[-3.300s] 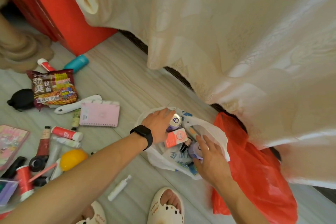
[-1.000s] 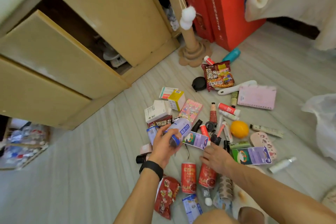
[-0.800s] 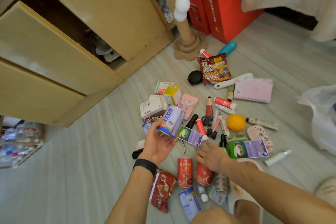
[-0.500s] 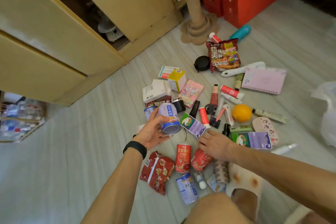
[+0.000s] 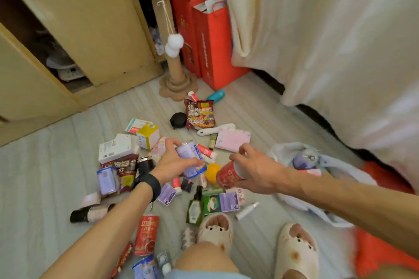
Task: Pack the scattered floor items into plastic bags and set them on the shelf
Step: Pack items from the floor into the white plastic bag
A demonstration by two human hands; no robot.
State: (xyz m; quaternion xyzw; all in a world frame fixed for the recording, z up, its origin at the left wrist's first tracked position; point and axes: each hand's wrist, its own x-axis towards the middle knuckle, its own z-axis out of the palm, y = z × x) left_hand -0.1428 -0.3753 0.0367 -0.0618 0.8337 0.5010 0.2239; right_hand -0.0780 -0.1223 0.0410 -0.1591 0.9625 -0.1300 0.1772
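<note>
The left hand [image 5: 174, 163] has its grip clamped round a purple can [image 5: 191, 158], fingers over the top rim. The right hand [image 5: 256, 172] has its grip clamped on a red can [image 5: 229, 175], held tilted. Both cans are lifted off the floor [image 5: 45, 188], above the scatter and just left of the white bag [image 5: 335, 172], which lies slumped at the person's right with its mouth turned toward the hands. The step in hand looks to be carrying this pair into that bag. The right hand is nearer, so its can should probably go in first. The bag's mouth is floppy, so it would help to nudge the rim wide with the knuckles. The cans are best set low, beside what is already inside, not dropped, since cans are likely heavy enough to split thin plastic. Lighter packets can then ride on top. Counted, there are three purple cans: the one held, a second purple can [image 5: 107, 180] on the floor by the left forearm, and a third purple can [image 5: 305, 161] inside the bag. There are two red cans, the second red can [image 5: 146, 235] lying near the left elbow. There are two bags, with the red bag [image 5: 381, 253] beyond and partly under the white one. There is one orange [image 5: 212, 173], one noodle packet [image 5: 199, 114] and one pink notebook [image 5: 232, 140]. The small tubes are too jumbled to count.
</note>
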